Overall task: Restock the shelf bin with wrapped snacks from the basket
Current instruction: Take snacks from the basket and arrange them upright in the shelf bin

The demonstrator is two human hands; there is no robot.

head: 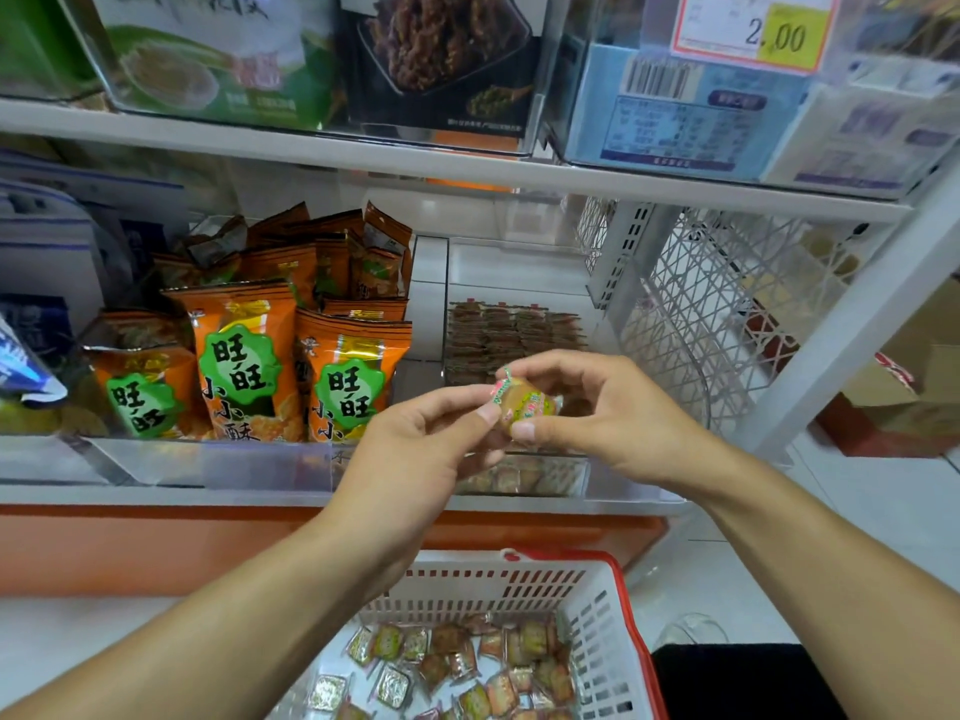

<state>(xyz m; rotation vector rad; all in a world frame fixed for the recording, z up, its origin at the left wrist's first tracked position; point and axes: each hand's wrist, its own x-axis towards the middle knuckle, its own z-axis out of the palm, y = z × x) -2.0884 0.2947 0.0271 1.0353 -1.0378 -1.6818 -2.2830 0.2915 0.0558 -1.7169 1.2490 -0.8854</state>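
Head view: one wrapped snack [523, 401] pinched between left hand [426, 444] and right hand [597, 407], both grips closed on it. Directly beyond, the shelf bin [519, 478], partly filled; below, the basket [597, 605]. Mid-transfer, probably; next, forward and release into the rows.

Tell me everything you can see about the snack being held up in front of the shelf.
The snack is a small brownish piece in clear glossy wrap with pink and green print and a crimped end. The left hand and right hand pinch it between thumb and fingers, in front of the clear bin, above the basket.
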